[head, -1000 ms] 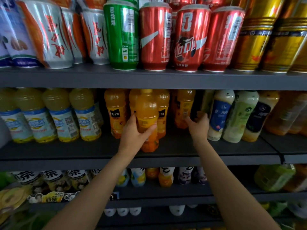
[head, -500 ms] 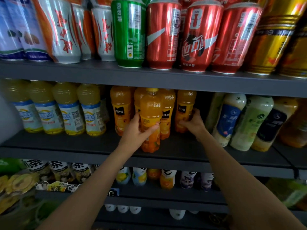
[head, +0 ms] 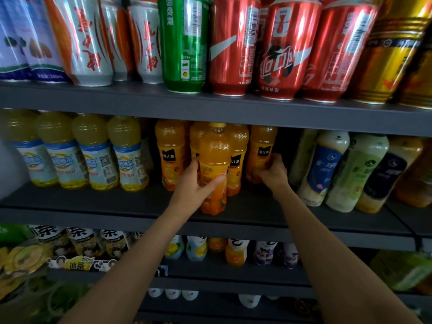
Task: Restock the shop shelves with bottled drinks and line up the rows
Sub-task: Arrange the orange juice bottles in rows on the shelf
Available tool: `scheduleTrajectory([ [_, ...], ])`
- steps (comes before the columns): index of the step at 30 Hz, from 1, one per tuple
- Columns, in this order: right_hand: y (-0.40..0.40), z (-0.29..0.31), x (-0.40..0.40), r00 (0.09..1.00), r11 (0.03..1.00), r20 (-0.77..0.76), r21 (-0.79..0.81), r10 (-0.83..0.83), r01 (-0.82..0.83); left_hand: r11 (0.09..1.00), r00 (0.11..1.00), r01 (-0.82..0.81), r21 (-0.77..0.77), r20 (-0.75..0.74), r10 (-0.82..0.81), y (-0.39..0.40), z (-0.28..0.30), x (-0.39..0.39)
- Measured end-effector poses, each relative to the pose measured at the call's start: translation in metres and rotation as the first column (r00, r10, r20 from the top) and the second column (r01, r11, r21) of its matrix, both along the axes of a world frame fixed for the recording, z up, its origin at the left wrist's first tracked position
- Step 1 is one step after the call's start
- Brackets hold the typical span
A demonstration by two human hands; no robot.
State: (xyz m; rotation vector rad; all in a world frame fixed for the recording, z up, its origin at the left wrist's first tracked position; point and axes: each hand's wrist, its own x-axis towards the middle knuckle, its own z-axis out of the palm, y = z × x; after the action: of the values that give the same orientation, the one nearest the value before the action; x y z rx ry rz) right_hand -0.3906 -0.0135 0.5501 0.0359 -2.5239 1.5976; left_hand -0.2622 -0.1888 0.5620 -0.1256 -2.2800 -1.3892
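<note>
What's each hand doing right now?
Left hand: gripping the front orange juice bottle.
Right hand: gripping the rightmost orange bottle.

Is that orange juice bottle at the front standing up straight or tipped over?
Upright. The front orange bottle stands with its yellow cap on top and its base on the middle shelf, gripped by the left hand.

I see the top-shelf cans (head: 236, 43) cut off by the upper edge, with motion blur on their print. My left hand (head: 195, 183) covers the lower label of the front orange juice bottle (head: 214, 164); my right hand (head: 272, 170) hides the base of the rightmost orange bottle (head: 261, 148). The green packs (head: 402, 270) at lower right are too blurred to identify.
</note>
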Motion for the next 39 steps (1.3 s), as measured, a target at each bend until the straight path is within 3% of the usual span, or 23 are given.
scheduleTrajectory([
  [12,-0.009,-0.015,0.007,0.995,0.999,-0.096,0.032,-0.017,0.02,1.0,1.0,0.008,0.012,0.018,-0.008,0.001,0.001,0.003],
  [23,-0.013,-0.012,0.016,0.998,0.999,-0.06,-0.033,0.007,-0.009,1.0,0.999,-0.008,0.0,0.046,0.008,0.002,0.004,0.005],
  [31,-0.017,-0.004,0.016,0.989,0.993,-0.128,0.093,-0.066,0.079,1.0,0.999,-0.002,0.0,0.053,0.002,0.002,0.006,0.005],
  [39,0.005,0.001,0.019,0.952,0.931,-0.076,0.199,-0.295,0.304,1.0,0.999,0.005,0.019,0.05,-0.006,0.002,0.005,0.004],
])
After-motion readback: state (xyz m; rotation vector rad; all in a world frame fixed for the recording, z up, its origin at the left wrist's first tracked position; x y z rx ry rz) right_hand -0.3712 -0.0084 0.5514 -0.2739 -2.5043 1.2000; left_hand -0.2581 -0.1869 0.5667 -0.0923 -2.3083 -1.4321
